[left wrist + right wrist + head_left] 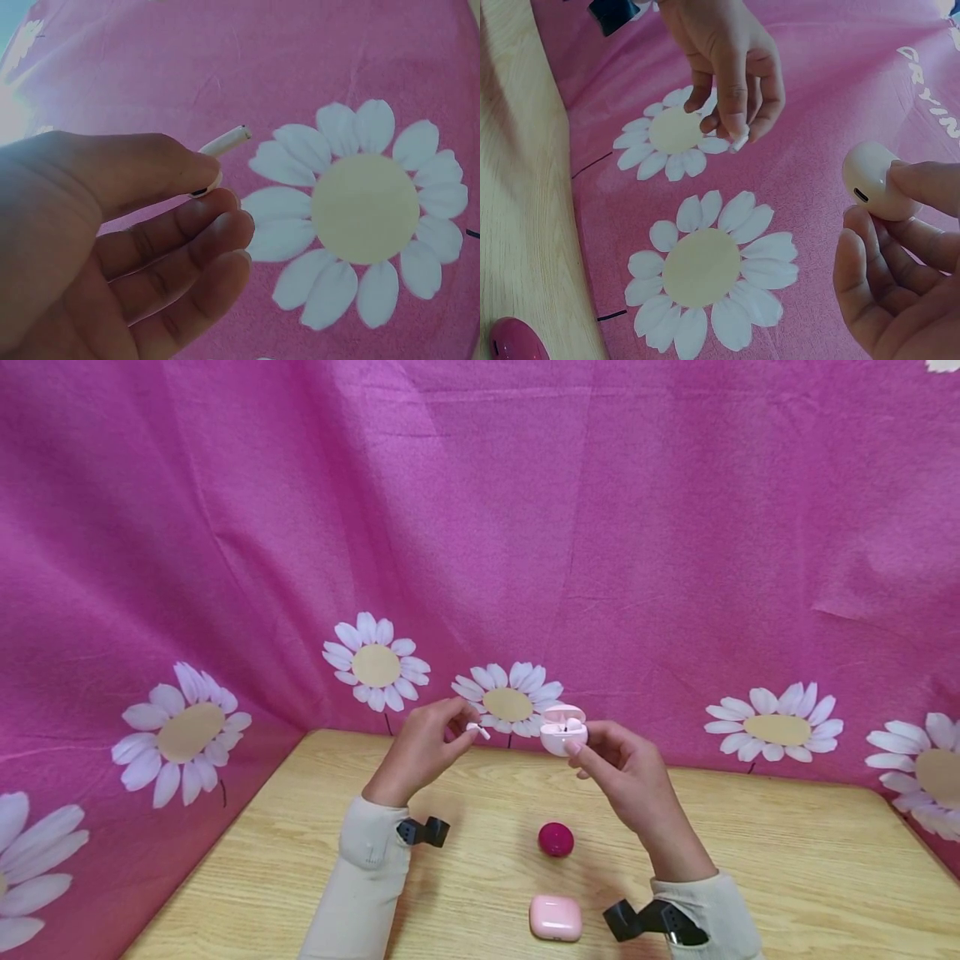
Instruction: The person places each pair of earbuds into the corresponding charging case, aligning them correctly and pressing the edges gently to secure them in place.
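Between thumb and fingertips my left hand (431, 743) pinches a white wireless earbud (477, 730), whose stem (227, 140) sticks out past the thumb in the left wrist view. To its right, my right hand (626, 777) holds a pale pink, rounded charging case (558, 742) above the table. The case's lid (564, 714) is raised, and another earbud (573, 725) sits in it on the right side. From the right wrist, the underside of the case (866, 172) shows a dark charging port, with the thumb pressed on its side.
On the wooden table (465, 877) lie a round magenta case (556, 840) and, nearer me, a glossy pink rounded-rectangular case (555, 918). A magenta cloth (637, 568) with big white daisies hangs behind and at the left. Black wrist cameras are strapped over both sleeves.
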A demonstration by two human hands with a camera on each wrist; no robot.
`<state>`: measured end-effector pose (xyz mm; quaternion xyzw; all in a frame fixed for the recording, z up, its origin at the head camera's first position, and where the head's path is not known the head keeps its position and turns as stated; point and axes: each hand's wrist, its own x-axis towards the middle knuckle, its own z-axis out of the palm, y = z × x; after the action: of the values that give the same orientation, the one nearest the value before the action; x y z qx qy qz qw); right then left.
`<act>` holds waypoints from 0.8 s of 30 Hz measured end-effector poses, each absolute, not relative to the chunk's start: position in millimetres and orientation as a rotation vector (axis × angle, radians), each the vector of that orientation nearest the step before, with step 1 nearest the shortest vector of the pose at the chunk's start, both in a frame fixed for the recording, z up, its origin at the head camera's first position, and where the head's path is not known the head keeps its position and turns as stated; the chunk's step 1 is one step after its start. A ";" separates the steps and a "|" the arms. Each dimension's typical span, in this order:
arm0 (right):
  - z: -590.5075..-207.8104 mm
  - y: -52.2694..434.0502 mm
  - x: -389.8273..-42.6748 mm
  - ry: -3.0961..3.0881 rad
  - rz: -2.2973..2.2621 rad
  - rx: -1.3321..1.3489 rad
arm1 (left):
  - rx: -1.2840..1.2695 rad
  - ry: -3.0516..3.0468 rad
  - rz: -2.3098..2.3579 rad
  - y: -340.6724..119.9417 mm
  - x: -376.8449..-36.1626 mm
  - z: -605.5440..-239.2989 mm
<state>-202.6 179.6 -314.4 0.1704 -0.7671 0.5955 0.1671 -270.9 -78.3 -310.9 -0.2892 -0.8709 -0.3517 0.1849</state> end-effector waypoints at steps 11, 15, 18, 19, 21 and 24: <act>-314.3 178.9 -202.1 -2.192 1.700 0.483 | -0.870 -2.397 -0.998 -74.6 -265.5 -307.2; -314.0 178.2 -201.8 -2.184 1.700 0.490 | -0.878 -2.411 -1.025 -73.1 -265.4 -307.4; -313.8 178.0 -201.8 -2.181 1.701 0.493 | -0.885 -2.415 -1.029 -72.3 -265.5 -307.3; -313.8 178.0 -201.9 -2.182 1.700 0.493 | -0.884 -2.417 -1.026 -72.1 -265.5 -307.3; -314.1 178.3 -202.3 -2.184 1.698 0.493 | -0.885 -2.417 -1.017 -72.3 -265.4 -307.4; -314.4 178.3 -202.8 -2.186 1.693 0.494 | -0.886 -2.421 -1.008 -72.7 -265.2 -307.5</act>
<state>-202.8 178.3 -314.4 0.1735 -0.7676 0.5943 0.1656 -265.2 -72.7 -307.5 -0.3145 -0.8594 -0.3579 0.1858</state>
